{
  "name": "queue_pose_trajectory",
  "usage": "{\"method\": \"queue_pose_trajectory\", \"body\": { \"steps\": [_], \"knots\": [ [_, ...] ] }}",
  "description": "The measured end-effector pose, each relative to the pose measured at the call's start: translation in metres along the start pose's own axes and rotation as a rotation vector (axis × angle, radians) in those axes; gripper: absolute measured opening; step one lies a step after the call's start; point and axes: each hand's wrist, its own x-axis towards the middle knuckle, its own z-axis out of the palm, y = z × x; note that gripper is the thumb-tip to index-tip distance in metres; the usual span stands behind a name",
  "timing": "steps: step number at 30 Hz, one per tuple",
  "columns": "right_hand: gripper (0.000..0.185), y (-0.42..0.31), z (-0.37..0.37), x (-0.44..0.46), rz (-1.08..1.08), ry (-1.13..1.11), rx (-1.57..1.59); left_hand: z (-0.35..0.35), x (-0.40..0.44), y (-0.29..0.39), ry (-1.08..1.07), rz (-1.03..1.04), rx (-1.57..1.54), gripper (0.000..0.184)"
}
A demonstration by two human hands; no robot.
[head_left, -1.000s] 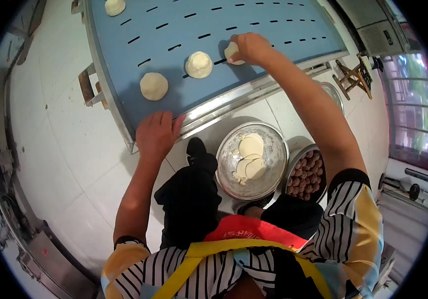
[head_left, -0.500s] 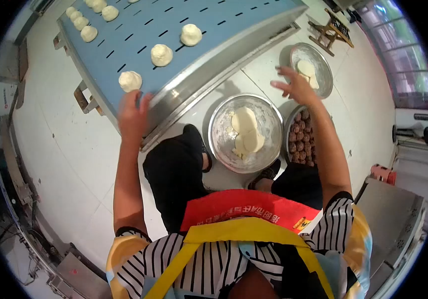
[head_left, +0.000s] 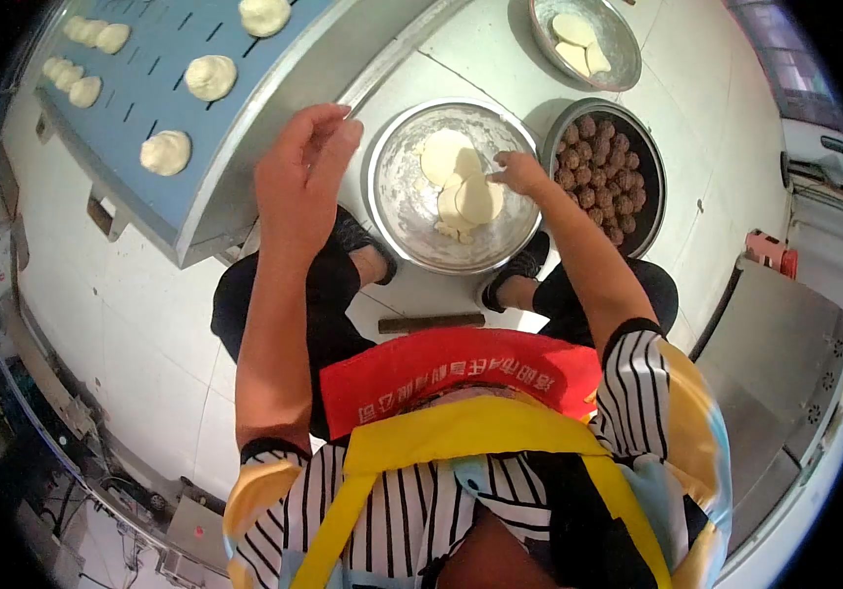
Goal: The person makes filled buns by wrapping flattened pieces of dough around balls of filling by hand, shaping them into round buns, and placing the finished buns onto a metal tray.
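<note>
Over the floor, a wide metal bowl (head_left: 387, 211) holds flat round dough wrappers (head_left: 449, 157), some overlapping, and small dough scraps. My right hand (head_left: 521, 177) reaches over its right rim, thumb and forefinger apart, with the fingertips close to the edge of a wrapper (head_left: 480, 199); whether they touch I cannot tell. My left hand (head_left: 305, 162) hangs by the metal side of the blue-topped table, fingers curved and thumb apart, holding nothing. On the blue surface (head_left: 151, 103) sit round dough buns (head_left: 165, 153), several in rows at the far left.
A dark round pan (head_left: 659, 211) of brown filling balls (head_left: 603, 177) stands right of the bowl. Behind it is a smaller metal bowl (head_left: 627, 69) with more wrappers. A dark strip (head_left: 431, 323) lies between my feet. A steel cabinet (head_left: 780, 344) stands at the right.
My left hand has left the nearest bun and come back past the table edge. My right hand has moved down to the wide bowl. The view has shifted, showing more of the pan.
</note>
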Motion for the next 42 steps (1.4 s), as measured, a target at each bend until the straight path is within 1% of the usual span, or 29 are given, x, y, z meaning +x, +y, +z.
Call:
{"method": "queue_pose_trajectory", "body": {
  "steps": [1,2,3,6,7,10,12,13,16,18,19,22,23,25,26,28,30,31,33,34,36,37,40,41,42],
  "knots": [
    [0.061,0.004,0.020,0.003,-0.011,0.007,-0.006,0.001,0.001,0.003,-0.070,-0.031,-0.040,0.026],
    [0.060,0.006,0.040,0.006,-0.023,0.013,-0.008,0.002,0.002,0.005,-0.103,-0.030,-0.014,0.026],
    [0.063,0.011,0.059,0.014,-0.053,-0.047,-0.042,0.002,0.005,0.007,-0.132,-0.022,0.012,0.026],
    [0.064,0.002,0.091,0.016,0.020,-0.030,-0.116,0.001,0.015,0.014,-0.178,-0.033,0.112,0.025],
    [0.076,-0.006,0.090,0.018,0.144,-0.173,-0.047,0.001,0.017,0.015,-0.189,-0.039,0.150,0.025],
    [0.076,-0.004,0.108,0.002,-0.109,0.045,-0.200,-0.001,0.020,0.011,-0.224,-0.017,0.128,0.025],
    [0.046,-0.004,0.114,0.002,-0.095,0.099,-0.210,0.004,0.020,0.008,-0.184,-0.010,0.094,0.025],
    [0.034,-0.004,0.115,0.002,-0.090,0.130,-0.216,0.006,0.020,0.008,-0.160,-0.004,0.078,0.026],
    [0.031,-0.012,0.091,0.006,-0.046,-0.087,-0.290,0.005,0.019,0.010,-0.246,-0.046,0.098,0.023],
    [0.016,0.002,0.114,0.014,-0.195,0.155,-0.316,0.007,0.019,0.008,-0.251,-0.035,0.121,0.023],
    [0.014,0.012,0.125,0.018,-0.270,0.276,-0.330,0.008,0.019,0.007,-0.252,-0.030,0.130,0.023],
    [0.018,0.030,0.118,0.017,-0.258,-0.301,-0.215,0.009,0.022,0.011,-0.281,-0.096,0.197,0.024],
    [0.018,0.035,0.109,0.016,-0.243,-0.389,-0.108,0.009,0.022,0.012,-0.270,-0.107,0.205,0.024],
    [0.019,0.020,0.037,-0.001,-0.209,-0.557,0.106,0.012,0.023,0.011,-0.247,-0.125,0.217,0.025],
    [0.021,0.010,0.000,-0.015,-0.183,-0.512,0.256,0.013,0.023,0.009,-0.234,-0.111,0.169,0.028],
    [0.039,-0.001,-0.036,-0.038,0.101,-0.441,0.832,0.018,0.024,0.002,-0.206,-0.077,0.078,0.033],
    [0.046,-0.032,-0.082,-0.071,-0.051,-0.434,1.405,0.034,0.022,-0.010,-0.125,-0.183,-0.246,0.043],
    [0.044,-0.051,-0.103,-0.088,-0.134,-0.376,1.460,0.042,0.018,-0.015,-0.090,-0.235,-0.409,0.048],
    [0.040,-0.082,-0.135,-0.117,-0.304,-0.255,1.563,0.058,0.003,-0.019,-0.282,-0.496,-0.955,0.057],
    [0.041,-0.091,-0.143,-0.123,-0.299,-0.206,1.451,0.066,-0.003,-0.015,-0.384,-0.633,-1.222,0.061],
    [0.043,-0.106,-0.155,-0.135,-0.286,-0.112,1.235,0.089,-0.031,0.005,-0.435,-0.561,-1.581,0.062],
    [0.054,-0.113,-0.161,-0.145,-0.280,-0.092,1.109,0.099,-0.043,0.013,-0.460,-0.527,-1.756,0.062],
    [0.065,-0.111,-0.154,-0.161,-0.509,0.061,1.028,0.118,-0.051,0.012,-0.255,-0.493,-1.384,0.058],
    [0.070,-0.106,-0.148,-0.163,-0.539,0.170,0.889,0.122,-0.053,0.011,-0.211,-0.502,-1.357,0.055],
    [0.069,-0.104,-0.150,-0.172,-0.516,0.178,0.849,0.123,-0.054,0.015,-0.230,-0.487,-1.375,0.055]
  ]
}}
